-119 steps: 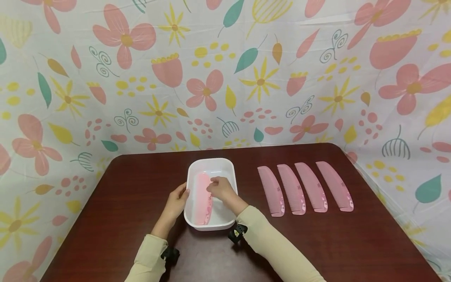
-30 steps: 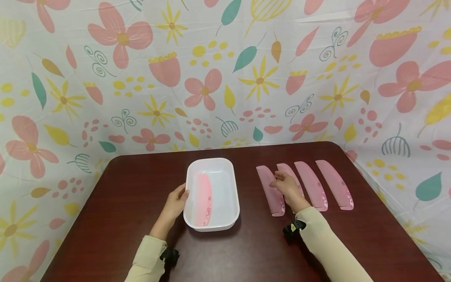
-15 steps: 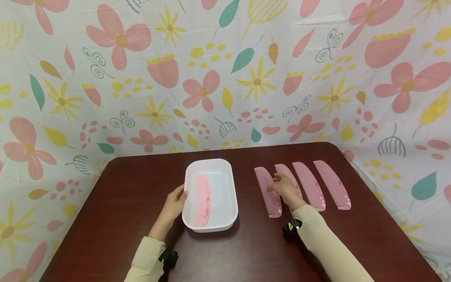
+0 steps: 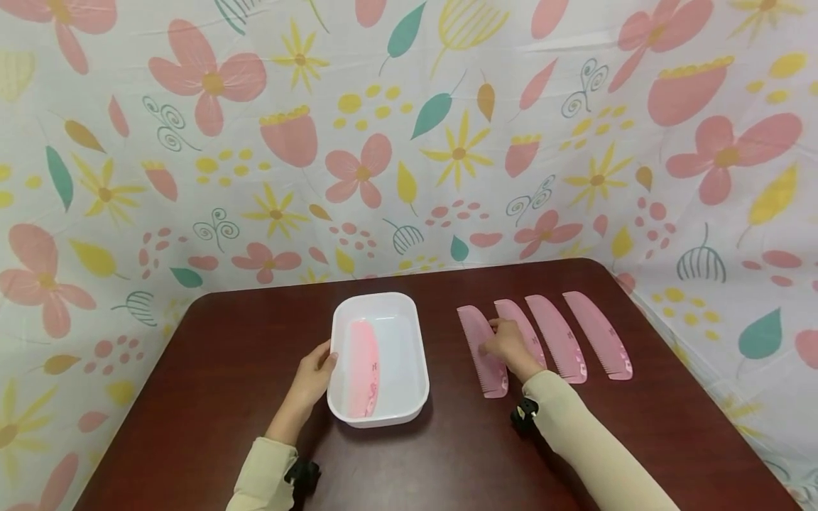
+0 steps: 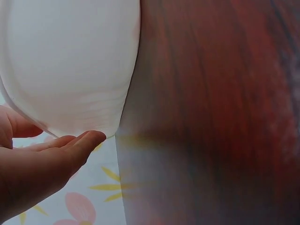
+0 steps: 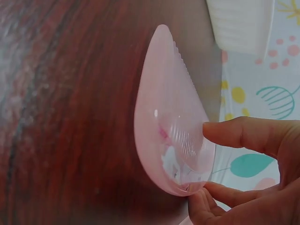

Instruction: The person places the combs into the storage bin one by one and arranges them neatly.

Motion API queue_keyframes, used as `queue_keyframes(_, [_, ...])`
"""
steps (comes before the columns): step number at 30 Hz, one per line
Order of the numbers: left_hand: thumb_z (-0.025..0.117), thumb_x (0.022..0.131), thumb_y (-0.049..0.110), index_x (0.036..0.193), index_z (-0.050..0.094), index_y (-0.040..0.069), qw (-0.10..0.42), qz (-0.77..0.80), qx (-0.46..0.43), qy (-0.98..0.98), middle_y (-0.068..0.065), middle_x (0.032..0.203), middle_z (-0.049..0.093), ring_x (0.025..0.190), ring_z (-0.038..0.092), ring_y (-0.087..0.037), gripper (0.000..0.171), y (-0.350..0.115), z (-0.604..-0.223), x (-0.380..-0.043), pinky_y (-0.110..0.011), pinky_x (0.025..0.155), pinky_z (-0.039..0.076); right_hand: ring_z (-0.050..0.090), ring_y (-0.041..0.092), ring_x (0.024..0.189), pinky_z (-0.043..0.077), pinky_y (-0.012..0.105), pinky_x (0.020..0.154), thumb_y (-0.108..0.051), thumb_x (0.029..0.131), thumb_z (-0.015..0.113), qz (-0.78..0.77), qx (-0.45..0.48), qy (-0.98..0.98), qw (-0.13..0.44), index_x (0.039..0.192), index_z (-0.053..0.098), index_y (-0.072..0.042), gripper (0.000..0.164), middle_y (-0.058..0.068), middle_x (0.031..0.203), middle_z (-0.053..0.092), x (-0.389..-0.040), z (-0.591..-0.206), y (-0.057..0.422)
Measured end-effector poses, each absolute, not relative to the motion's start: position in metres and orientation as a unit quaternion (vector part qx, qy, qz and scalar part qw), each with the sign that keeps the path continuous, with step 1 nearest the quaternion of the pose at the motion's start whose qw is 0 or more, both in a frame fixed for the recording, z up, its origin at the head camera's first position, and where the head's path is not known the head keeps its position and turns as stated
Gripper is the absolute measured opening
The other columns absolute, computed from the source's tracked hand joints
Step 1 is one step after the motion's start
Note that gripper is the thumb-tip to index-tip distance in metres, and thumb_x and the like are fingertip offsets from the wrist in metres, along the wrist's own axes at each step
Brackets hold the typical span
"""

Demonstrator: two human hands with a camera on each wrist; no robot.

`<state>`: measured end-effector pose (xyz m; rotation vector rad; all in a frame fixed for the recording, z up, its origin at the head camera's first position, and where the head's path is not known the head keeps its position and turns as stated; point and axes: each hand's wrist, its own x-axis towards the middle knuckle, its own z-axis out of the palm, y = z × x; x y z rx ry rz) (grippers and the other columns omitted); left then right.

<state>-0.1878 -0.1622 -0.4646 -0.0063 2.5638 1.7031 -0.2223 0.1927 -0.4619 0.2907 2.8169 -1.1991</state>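
Note:
A white tray holds one pink comb lying lengthwise along its left side. My left hand grips the tray's left edge, with the thumb at the rim and the fingers against the outer wall in the left wrist view. To the right of the tray, my right hand pinches the leftmost comb of a row. In the right wrist view the thumb meets this comb's toothed edge and the fingers its curved back. Whether the comb is lifted off the table cannot be made out.
Three more pink combs lie side by side to the right: one partly behind my right hand, a middle one and the far right one. The dark wooden table ends at a flower-patterned cloth.
My right hand has left the comb in the tray and moved right to the row, where its fingers have drawn in on the leftmost comb. The left hand stays on the tray.

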Motion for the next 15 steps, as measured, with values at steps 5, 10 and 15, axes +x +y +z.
queue_keyframes(5, [0.045,0.101,0.008,0.14,0.041,-0.008,0.033,0.554,-0.005,0.832,-0.031,0.131,0.051,0.114,0.057,-0.04,0.043,-0.1622,-0.4651,-0.1866,-0.049,0.092,0.049,0.052,0.04,0.103,0.048,0.046,0.087,0.0,0.067,0.073,-0.358,0.09,0.929,0.038,0.126,0.048,0.018,0.067,0.039,0.124,0.047,-0.2241,-0.4601,0.1903])
queue_keyframes(10, [0.045,0.101,0.009,0.141,0.04,-0.008,0.035,0.554,-0.007,0.832,-0.03,0.133,0.05,0.115,0.056,-0.04,0.043,-0.1614,-0.4648,-0.1861,-0.049,0.093,0.048,0.045,0.047,0.114,0.042,0.051,0.097,-0.001,0.066,0.074,-0.341,0.09,0.935,0.044,0.126,0.048,0.017,0.069,0.039,0.122,0.046,-0.2248,-0.46,0.1918])
queue_keyframes(15, [0.045,0.101,0.008,0.141,0.04,-0.008,0.031,0.556,-0.005,0.831,-0.031,0.132,0.051,0.115,0.056,-0.04,0.043,-0.1603,-0.463,-0.187,-0.05,0.093,0.048,0.043,0.048,0.117,0.039,0.052,0.099,-0.002,0.066,0.075,-0.342,0.092,0.934,0.044,0.127,0.048,0.016,0.069,0.038,0.123,0.046,-0.2256,-0.4596,0.1929])
